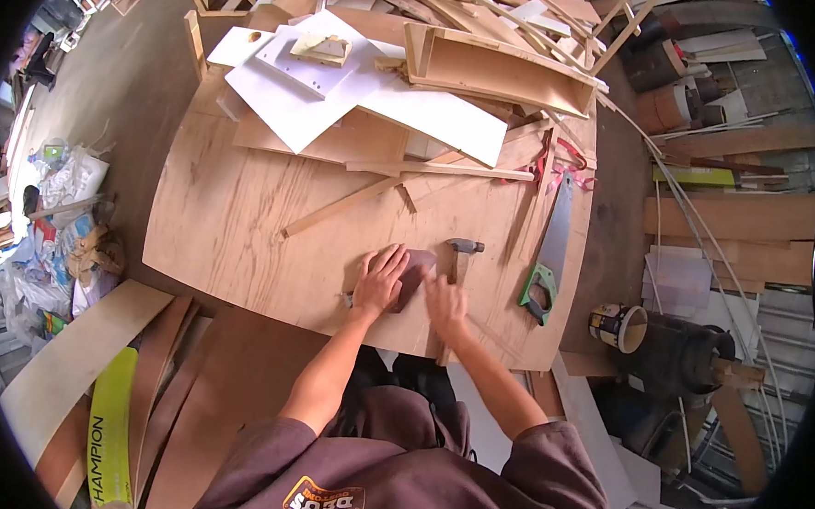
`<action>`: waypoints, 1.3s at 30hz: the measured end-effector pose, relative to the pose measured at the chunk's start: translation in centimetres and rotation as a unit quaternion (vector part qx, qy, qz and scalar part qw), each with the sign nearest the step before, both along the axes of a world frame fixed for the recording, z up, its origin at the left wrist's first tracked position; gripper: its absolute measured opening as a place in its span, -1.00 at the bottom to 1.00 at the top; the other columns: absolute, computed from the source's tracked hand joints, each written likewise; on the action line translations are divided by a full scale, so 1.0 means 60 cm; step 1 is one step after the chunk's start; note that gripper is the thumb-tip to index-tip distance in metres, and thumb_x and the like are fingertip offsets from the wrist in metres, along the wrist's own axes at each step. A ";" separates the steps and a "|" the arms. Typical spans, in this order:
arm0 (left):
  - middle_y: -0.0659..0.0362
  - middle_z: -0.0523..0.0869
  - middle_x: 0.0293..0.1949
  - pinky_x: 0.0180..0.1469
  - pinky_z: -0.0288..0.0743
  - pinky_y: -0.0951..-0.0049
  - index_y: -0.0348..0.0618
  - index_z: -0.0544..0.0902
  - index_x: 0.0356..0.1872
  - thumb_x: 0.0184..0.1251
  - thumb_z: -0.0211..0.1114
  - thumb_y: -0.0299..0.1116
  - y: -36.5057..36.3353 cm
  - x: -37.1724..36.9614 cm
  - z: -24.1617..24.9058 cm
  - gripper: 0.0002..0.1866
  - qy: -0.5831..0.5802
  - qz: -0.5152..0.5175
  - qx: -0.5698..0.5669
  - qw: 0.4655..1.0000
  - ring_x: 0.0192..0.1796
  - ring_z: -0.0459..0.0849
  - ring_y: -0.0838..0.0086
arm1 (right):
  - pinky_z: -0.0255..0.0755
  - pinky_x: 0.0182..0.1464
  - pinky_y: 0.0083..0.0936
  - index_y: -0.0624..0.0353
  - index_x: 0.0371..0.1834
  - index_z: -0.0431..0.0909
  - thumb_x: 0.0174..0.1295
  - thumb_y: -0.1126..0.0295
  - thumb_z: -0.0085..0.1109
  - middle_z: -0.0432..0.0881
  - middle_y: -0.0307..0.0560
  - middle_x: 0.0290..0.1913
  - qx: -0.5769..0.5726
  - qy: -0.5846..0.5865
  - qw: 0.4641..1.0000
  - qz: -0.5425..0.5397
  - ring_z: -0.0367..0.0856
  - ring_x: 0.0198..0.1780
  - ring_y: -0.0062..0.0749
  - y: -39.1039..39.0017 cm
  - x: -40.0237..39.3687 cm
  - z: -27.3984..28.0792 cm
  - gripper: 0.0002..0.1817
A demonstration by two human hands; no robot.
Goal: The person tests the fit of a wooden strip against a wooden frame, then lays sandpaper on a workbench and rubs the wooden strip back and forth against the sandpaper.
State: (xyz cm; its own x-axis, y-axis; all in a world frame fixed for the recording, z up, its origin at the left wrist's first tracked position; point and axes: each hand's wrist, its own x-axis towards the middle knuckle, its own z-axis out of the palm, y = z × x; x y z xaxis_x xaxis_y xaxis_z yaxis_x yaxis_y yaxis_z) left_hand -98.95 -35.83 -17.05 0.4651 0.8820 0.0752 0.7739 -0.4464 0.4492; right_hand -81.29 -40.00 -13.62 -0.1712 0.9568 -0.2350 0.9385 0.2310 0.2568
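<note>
A small reddish-brown piece that looks like sandpaper (pixel 412 282) lies on the plywood tabletop (pixel 235 209) near its front edge. My left hand (pixel 381 281) rests flat on its left side, fingers stretched out. At its right edge, my right hand (pixel 445 304) is closed with the fingers curled; whatever they pinch is hidden. A hammer (pixel 464 246) lies just beyond that hand, its handle running down behind the fingers. Beside my left hand sits a small greyish item (pixel 347 299), too small to name.
A green-handled handsaw (pixel 552 253) lies on the right of the table. Wood strips (pixel 364 197), white boards (pixel 296 92) and an open wooden box (pixel 500 70) pile up at the back. Off the right edge stands a bucket (pixel 617 328); bagged scrap (pixel 67 237) sits left.
</note>
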 end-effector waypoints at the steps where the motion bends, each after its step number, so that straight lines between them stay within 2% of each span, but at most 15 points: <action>1: 0.26 0.38 0.54 0.58 0.01 0.10 -0.08 0.47 0.44 0.28 0.11 -0.32 0.003 0.005 -0.003 -0.38 -0.003 0.004 0.002 1.000 0.60 0.22 0.51 | 0.43 -0.40 -0.43 -0.17 0.48 0.40 0.34 0.33 0.10 0.53 -0.30 -0.30 -0.017 -0.043 0.998 0.030 0.62 -0.46 -0.49 -0.020 -0.022 -0.005 -0.41; 2: 0.26 0.37 0.55 0.58 0.01 0.10 -0.08 0.47 0.43 0.28 0.12 -0.33 0.001 0.004 -0.006 -0.38 -0.013 0.007 0.007 1.000 0.60 0.22 0.51 | 0.39 -0.40 -0.44 -0.19 0.44 0.46 0.32 0.32 0.13 0.51 -0.32 -0.27 -0.019 0.009 0.998 0.060 0.56 -0.47 -0.52 -0.043 -0.033 -0.006 -0.44; 6: 0.26 0.37 0.55 0.58 0.00 0.08 -0.10 0.48 0.43 0.27 0.12 -0.34 -0.001 -0.001 0.000 -0.38 -0.009 0.002 0.004 1.000 0.60 0.22 0.50 | 0.39 -0.37 -0.46 -0.26 0.39 0.53 0.30 0.33 0.14 0.47 -0.34 -0.28 0.243 0.013 0.958 0.153 0.49 -0.48 -0.51 -0.015 0.036 -0.059 -0.46; 8: 0.24 0.38 0.54 0.57 0.01 0.07 -0.10 0.48 0.43 0.27 0.11 -0.35 0.002 0.000 0.003 -0.38 -0.017 0.005 0.002 1.000 0.60 0.24 0.48 | 0.43 -0.39 -0.46 -0.27 0.43 0.49 0.30 0.32 0.14 0.49 -0.33 -0.28 0.216 0.036 0.968 0.124 0.53 -0.47 -0.50 0.004 0.025 -0.023 -0.43; 10: 0.22 0.40 0.53 0.56 0.02 0.06 -0.10 0.48 0.43 0.27 0.09 -0.37 -0.001 0.004 0.003 -0.38 -0.027 0.005 -0.002 1.000 0.59 0.25 0.46 | 0.42 -0.45 -0.46 -0.25 0.47 0.44 0.30 0.32 0.14 0.51 -0.31 -0.28 0.022 -0.041 0.999 -0.007 0.57 -0.46 -0.48 -0.021 -0.018 -0.029 -0.40; 11: 0.22 0.40 0.54 0.56 0.02 0.05 -0.10 0.48 0.43 0.27 0.09 -0.37 0.004 0.004 0.002 -0.38 -0.035 0.009 -0.002 0.999 0.59 0.25 0.46 | 0.41 -0.56 -0.44 -0.21 0.37 0.51 0.35 0.34 0.12 0.52 -0.29 -0.40 0.066 0.000 0.997 0.025 0.61 -0.52 -0.46 -0.034 -0.026 -0.026 -0.51; 15: 0.24 0.41 0.53 0.57 0.03 0.09 -0.09 0.50 0.41 0.27 0.11 -0.36 0.000 0.002 -0.003 -0.39 -0.019 0.009 0.009 1.000 0.59 0.25 0.49 | 0.42 -0.54 -0.47 -0.21 0.40 0.49 0.33 0.35 0.13 0.50 -0.33 -0.43 0.076 0.083 0.985 0.130 0.60 -0.54 -0.51 -0.015 0.015 -0.018 -0.48; 18: 0.26 0.41 0.53 0.58 0.02 0.08 -0.08 0.49 0.42 0.26 0.11 -0.36 -0.001 0.000 -0.002 -0.38 -0.016 0.005 0.001 1.000 0.59 0.26 0.50 | 0.45 -0.54 -0.42 -0.18 0.42 0.46 0.35 0.33 0.11 0.50 -0.32 -0.43 0.094 0.054 0.994 -0.022 0.59 -0.57 -0.48 -0.009 -0.008 -0.019 -0.46; 19: 0.26 0.41 0.53 0.58 0.02 0.08 -0.08 0.49 0.42 0.26 0.11 -0.36 -0.004 -0.001 -0.002 -0.38 -0.014 0.003 -0.003 1.000 0.59 0.26 0.50 | 0.47 -0.44 -0.47 -0.17 0.49 0.39 0.35 0.36 0.10 0.50 -0.27 -0.34 -0.002 0.034 0.997 -0.073 0.62 -0.47 -0.48 -0.019 -0.026 -0.014 -0.41; 23: 0.26 0.40 0.53 0.58 0.01 0.08 -0.07 0.47 0.44 0.27 0.13 -0.34 -0.005 0.002 -0.004 -0.37 -0.010 0.002 0.004 1.000 0.59 0.26 0.51 | 0.48 -0.47 -0.41 -0.19 0.49 0.37 0.36 0.37 0.09 0.51 -0.27 -0.33 0.028 0.057 0.993 0.102 0.62 -0.49 -0.43 -0.032 0.006 -0.023 -0.41; 27: 0.26 0.39 0.54 0.58 0.01 0.07 -0.07 0.47 0.44 0.30 0.11 -0.32 0.005 0.001 0.004 -0.38 -0.008 0.008 0.009 1.000 0.60 0.24 0.50 | 0.49 -0.47 -0.37 -0.14 0.52 0.33 0.38 0.36 0.04 0.51 -0.23 -0.32 0.021 0.056 0.997 -0.049 0.62 -0.49 -0.40 0.008 0.014 -0.018 -0.41; 30: 0.26 0.38 0.54 0.58 0.01 0.06 -0.06 0.47 0.44 0.31 0.10 -0.32 0.000 0.001 0.004 -0.39 -0.006 0.003 0.003 1.000 0.60 0.23 0.50 | 0.54 -0.44 -0.35 -0.10 0.54 0.31 0.40 0.38 0.01 0.54 -0.19 -0.30 -0.018 0.022 0.999 -0.029 0.65 -0.50 -0.34 -0.041 -0.029 -0.022 -0.40; 36: 0.23 0.39 0.54 0.57 0.03 0.06 -0.11 0.49 0.41 0.29 0.08 -0.34 0.002 -0.003 -0.007 -0.40 -0.030 0.003 0.017 0.999 0.60 0.24 0.48 | 0.60 -0.37 -0.30 -0.26 0.49 0.42 0.44 0.34 0.04 0.73 -0.11 -0.28 -0.089 0.140 0.984 -0.065 0.77 -0.40 -0.18 -0.004 -0.001 0.087 -0.46; 38: 0.21 0.40 0.53 0.56 0.03 0.05 -0.11 0.48 0.42 0.29 0.07 -0.35 0.002 -0.004 0.008 -0.40 -0.019 -0.009 0.003 1.000 0.59 0.25 0.46 | 0.55 -0.36 -0.34 -0.16 0.53 0.41 0.49 0.31 0.07 0.73 -0.04 -0.33 -0.081 0.388 0.885 -0.244 0.77 -0.39 -0.32 0.010 0.013 0.125 -0.47; 39: 0.19 0.41 0.52 0.56 0.04 0.06 -0.12 0.50 0.40 0.29 0.09 -0.35 0.004 -0.004 0.007 -0.41 -0.025 -0.011 0.018 0.999 0.59 0.26 0.43 | 0.48 -0.39 -0.43 -0.11 0.54 0.39 0.51 0.28 0.09 0.67 -0.10 -0.42 -0.010 0.457 0.867 -0.198 0.69 -0.41 -0.47 0.016 0.014 0.134 -0.47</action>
